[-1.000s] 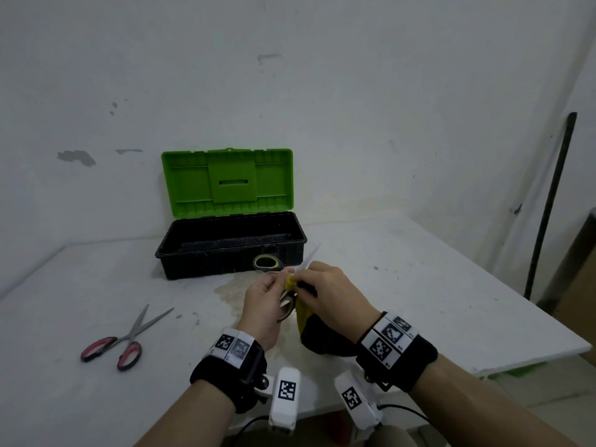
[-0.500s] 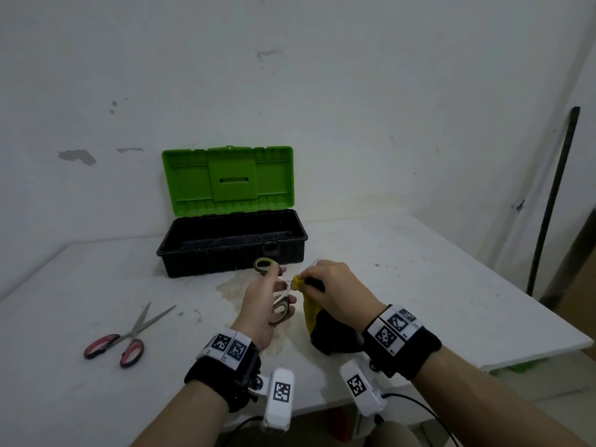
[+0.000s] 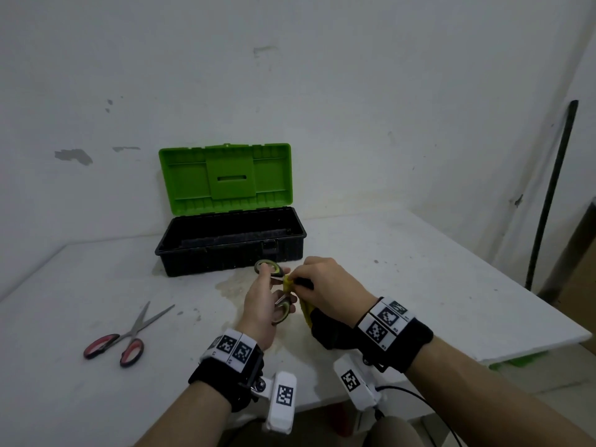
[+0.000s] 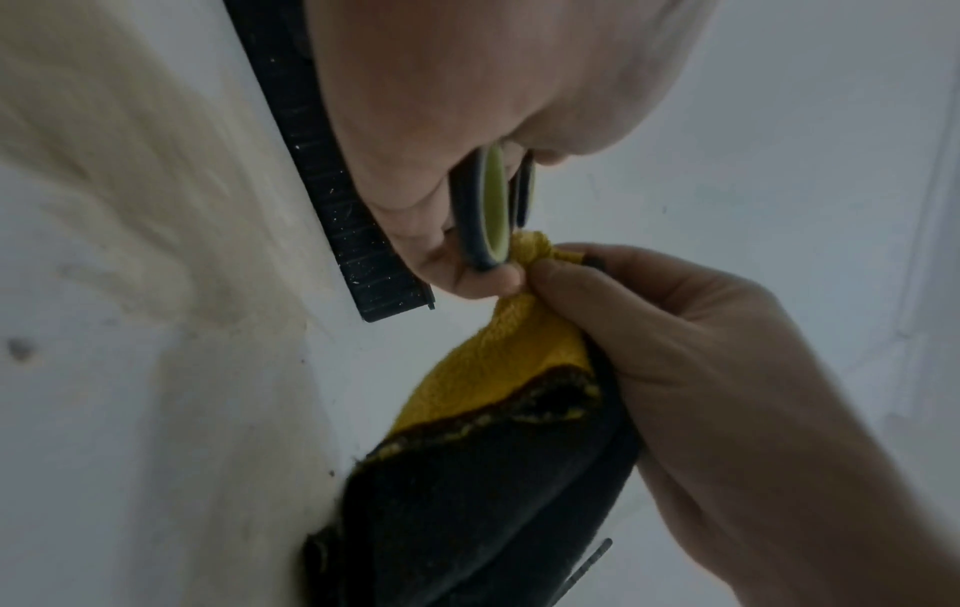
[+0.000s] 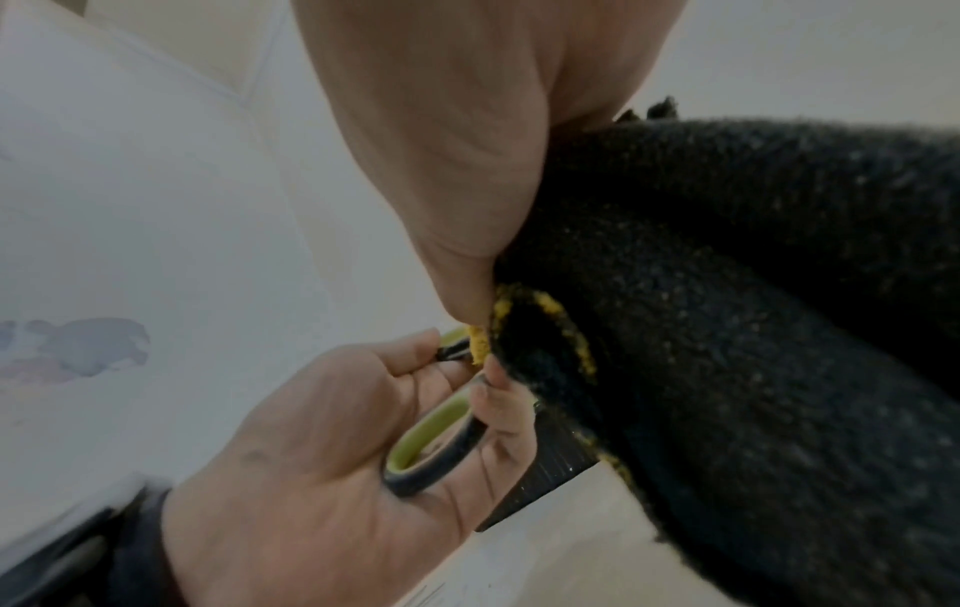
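From my remote seat, the white table fills the view, with the open toolbox at 12 o'clock from the hands, its green lid standing up. The black and yellow cloth droops toward 5 o'clock onto the table. My right hand has its fingers clamped on the yellow end, bunched against the green scissors. A red pair of scissors lies untouched at 8 o'clock. My left hand is curled round the green pair's loops, which stand spread apart. The blades are hidden under the cloth.

I think the main risk is a bare edge. If my right hand slides along an open blade, thin cloth may not protect the fingers. If my left hand squeezes, the blades would bite the cloth.

A second ago a blade tip poked out toward 1 o'clock past the right hand. It is covered now, and the top loop sits clear of the fingers.
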Tool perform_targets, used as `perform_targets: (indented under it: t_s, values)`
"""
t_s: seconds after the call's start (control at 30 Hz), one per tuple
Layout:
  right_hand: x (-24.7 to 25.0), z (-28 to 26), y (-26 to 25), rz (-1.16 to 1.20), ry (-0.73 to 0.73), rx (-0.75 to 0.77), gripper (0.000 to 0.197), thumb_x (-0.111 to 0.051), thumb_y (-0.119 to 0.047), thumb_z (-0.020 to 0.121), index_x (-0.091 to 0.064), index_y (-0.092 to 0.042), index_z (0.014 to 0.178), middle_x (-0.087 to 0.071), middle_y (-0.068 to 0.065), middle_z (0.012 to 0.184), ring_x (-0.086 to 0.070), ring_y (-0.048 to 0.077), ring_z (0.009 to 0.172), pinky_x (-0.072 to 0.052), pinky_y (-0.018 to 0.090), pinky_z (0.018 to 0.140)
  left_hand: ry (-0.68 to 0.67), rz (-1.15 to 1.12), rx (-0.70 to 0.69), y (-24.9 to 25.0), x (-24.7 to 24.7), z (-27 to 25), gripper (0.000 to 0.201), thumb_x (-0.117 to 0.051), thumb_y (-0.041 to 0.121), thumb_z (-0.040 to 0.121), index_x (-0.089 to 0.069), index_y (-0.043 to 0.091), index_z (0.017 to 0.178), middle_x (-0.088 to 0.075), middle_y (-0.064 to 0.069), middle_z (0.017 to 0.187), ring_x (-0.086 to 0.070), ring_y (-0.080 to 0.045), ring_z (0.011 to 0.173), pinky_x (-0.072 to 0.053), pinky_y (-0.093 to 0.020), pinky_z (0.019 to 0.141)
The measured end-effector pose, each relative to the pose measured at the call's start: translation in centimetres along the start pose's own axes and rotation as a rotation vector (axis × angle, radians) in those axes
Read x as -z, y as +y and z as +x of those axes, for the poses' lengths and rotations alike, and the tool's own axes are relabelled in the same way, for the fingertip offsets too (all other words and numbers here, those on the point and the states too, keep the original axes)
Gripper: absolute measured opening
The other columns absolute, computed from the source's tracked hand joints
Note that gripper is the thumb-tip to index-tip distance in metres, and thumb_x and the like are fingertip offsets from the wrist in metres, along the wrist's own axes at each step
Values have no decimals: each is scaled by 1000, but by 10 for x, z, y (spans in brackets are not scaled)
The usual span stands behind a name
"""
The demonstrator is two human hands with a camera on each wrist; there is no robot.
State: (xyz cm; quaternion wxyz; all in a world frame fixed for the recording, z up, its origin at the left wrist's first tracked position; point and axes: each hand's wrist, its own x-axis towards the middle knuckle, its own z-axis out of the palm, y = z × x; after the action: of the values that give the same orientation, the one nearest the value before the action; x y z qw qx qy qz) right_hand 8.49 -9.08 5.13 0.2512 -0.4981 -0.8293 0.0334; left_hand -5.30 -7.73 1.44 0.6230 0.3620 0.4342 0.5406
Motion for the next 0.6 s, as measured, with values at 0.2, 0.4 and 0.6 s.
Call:
perform_targets:
  t_s: [0.2, 0.4, 0.6]
  values:
    - [-3, 1, -8, 3, -12, 34, 18, -58, -16, 89, -73, -17, 98, -60, 4, 94, -60, 20, 82, -52, 36, 74, -44, 39, -34, -2, -2, -1, 55, -30, 49, 106, -72, 14, 111, -75, -20, 100, -67, -33, 88, -52, -39, 69]
    - [0, 3, -10, 11, 0, 73, 18, -58, -17, 89, -74, -19, 98, -57, 3, 89, -58, 19, 76, -50, 32, 70, -72, 63, -67, -6, -1, 1, 56, -25, 46, 108, -71, 14, 112, -76, -16, 99, -72, -27, 85, -55, -35, 68]
    - [10, 0, 1, 36, 79, 21, 17, -63, -25, 90, -75, -15, 97, -64, 4, 87, -60, 18, 77, -51, 34, 72, 2, 45, -127, 0, 5, 9, 54, -27, 43, 109, -68, 8, 105, -72, -12, 85, -65, -21, 67, -54, -33, 60]
